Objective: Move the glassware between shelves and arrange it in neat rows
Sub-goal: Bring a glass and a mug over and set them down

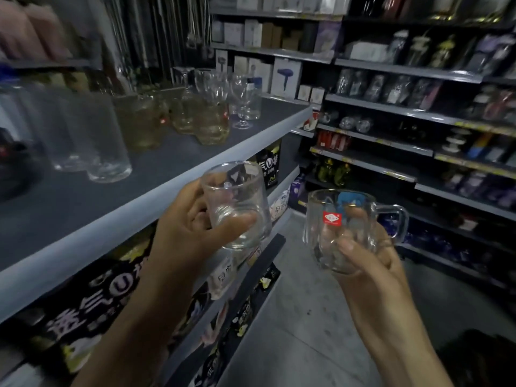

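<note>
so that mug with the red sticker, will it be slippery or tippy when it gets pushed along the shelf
Probably rigid and fragile: the mug is clear glass. Its smooth wall may be slippery; the right hand cups its body. The squat shape looks unlikely to tip, though the handle could catch neighbours.

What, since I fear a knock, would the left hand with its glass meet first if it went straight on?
Probably the pale shelf edge, just beyond the left hand and its glass; depth is unclear, so it might pass.
</note>
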The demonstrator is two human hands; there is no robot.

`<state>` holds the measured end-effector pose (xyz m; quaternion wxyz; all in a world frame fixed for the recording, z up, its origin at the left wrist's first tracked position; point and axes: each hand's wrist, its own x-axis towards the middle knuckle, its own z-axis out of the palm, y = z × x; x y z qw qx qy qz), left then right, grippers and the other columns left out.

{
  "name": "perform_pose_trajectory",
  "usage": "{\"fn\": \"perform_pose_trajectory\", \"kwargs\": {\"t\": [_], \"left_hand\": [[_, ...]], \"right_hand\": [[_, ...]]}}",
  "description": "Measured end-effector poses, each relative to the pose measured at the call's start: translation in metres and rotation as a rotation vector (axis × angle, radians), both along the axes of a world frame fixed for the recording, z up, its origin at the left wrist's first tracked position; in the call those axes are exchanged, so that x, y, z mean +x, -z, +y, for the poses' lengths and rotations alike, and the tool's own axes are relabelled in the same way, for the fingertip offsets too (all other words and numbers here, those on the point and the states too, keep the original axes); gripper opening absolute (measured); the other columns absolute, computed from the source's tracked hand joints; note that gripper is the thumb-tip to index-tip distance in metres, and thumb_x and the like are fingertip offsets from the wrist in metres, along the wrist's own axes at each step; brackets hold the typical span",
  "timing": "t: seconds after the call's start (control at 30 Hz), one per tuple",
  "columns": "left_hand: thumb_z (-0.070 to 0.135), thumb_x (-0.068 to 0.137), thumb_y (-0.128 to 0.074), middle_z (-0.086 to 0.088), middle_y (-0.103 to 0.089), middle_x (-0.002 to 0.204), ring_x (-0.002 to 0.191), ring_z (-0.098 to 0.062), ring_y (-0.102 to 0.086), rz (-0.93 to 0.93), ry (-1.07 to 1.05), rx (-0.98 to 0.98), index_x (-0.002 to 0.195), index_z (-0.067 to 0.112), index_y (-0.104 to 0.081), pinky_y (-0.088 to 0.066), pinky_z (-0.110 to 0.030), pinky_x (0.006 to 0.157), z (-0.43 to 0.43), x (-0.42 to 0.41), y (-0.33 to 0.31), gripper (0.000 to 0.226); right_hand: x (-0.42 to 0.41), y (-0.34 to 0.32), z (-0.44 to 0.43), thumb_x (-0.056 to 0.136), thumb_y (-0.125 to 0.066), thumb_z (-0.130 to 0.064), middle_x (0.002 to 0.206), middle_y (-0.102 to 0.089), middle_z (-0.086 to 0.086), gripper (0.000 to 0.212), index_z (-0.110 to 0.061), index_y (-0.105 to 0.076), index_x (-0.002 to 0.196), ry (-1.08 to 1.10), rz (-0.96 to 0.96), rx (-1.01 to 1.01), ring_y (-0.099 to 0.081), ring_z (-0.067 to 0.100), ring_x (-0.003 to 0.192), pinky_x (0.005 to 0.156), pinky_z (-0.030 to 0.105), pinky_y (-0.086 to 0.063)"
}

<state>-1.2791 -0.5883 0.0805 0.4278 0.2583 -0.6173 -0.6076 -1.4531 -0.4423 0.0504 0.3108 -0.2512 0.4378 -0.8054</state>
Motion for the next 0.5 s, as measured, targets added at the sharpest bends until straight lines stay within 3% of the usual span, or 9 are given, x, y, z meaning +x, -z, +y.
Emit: {"fn": "perform_pose_trajectory", "kwargs": {"t": [0.07,0.2,0.33,0.4,0.47,0.5], "left_hand": [[0.019,0.063,-0.082,0.001,-0.078,0.114,0.103,-0.019,-0.075,0.004,0.015,0.007,0.127,0.021,-0.066,-0.062,-0.028,0.078,-0.017,-0.022,-0.002,0.065],[0.015,0.067,-0.080,-0.002,-0.078,0.113,0.103,-0.020,-0.076,0.008,0.036,0.019,0.126,0.019,-0.067,-0.061,-0.025,0.075,-0.044,-0.074,-0.009,0.061],[0.020,0.060,-0.082,0.000,-0.079,0.111,0.099,-0.019,-0.077,-0.017,-0.021,0.009,0.124,0.021,-0.067,-0.060,-0.023,0.071,-0.062,-0.136,-0.017,0.067],[0.018,0.059,-0.084,0.000,-0.079,0.110,0.097,-0.019,-0.077,-0.036,-0.079,-0.009,0.125,0.020,-0.066,-0.059,-0.023,0.070,-0.069,-0.167,-0.020,0.068],[0.015,0.060,-0.085,0.000,-0.079,0.108,0.094,-0.018,-0.077,-0.045,-0.129,-0.017,0.123,0.019,-0.066,-0.060,-0.023,0.068,-0.076,-0.197,-0.026,0.066],[0.014,0.061,-0.084,0.001,-0.080,0.106,0.093,-0.018,-0.078,-0.048,-0.142,-0.014,0.122,0.019,-0.066,-0.060,-0.023,0.068,-0.079,-0.210,-0.027,0.065]], "right_hand": [[-0.024,0.000,-0.016,0.067,-0.081,-0.009,0.098,-0.076,-0.001,0.052,-0.024,-0.068,0.114,-0.003,0.016,0.013,-0.075,0.025,0.101,0.089,0.045,-0.053],[-0.077,-0.007,-0.046,0.054,-0.096,-0.027,0.121,-0.074,0.007,0.067,-0.031,-0.072,0.117,-0.028,0.061,0.014,-0.072,0.030,0.112,0.092,0.046,-0.053],[-0.138,-0.015,-0.079,0.033,-0.103,-0.048,0.116,-0.076,0.009,0.082,-0.034,-0.077,0.108,-0.057,0.099,-0.001,-0.074,0.028,0.107,0.087,0.044,-0.059],[-0.174,-0.021,-0.094,0.035,-0.105,-0.039,0.114,-0.077,0.012,0.077,-0.031,-0.077,0.107,-0.088,0.089,-0.005,-0.076,0.029,0.101,0.075,0.035,-0.062],[-0.208,-0.027,-0.112,0.051,-0.101,-0.017,0.115,-0.076,0.015,0.072,-0.021,-0.073,0.117,-0.143,0.093,0.024,-0.075,0.035,0.103,0.075,0.039,-0.061],[-0.223,-0.029,-0.121,0.052,-0.099,-0.015,0.113,-0.077,0.014,0.069,-0.022,-0.074,0.116,-0.161,0.116,0.040,-0.074,0.036,0.103,0.078,0.043,-0.060]]}}
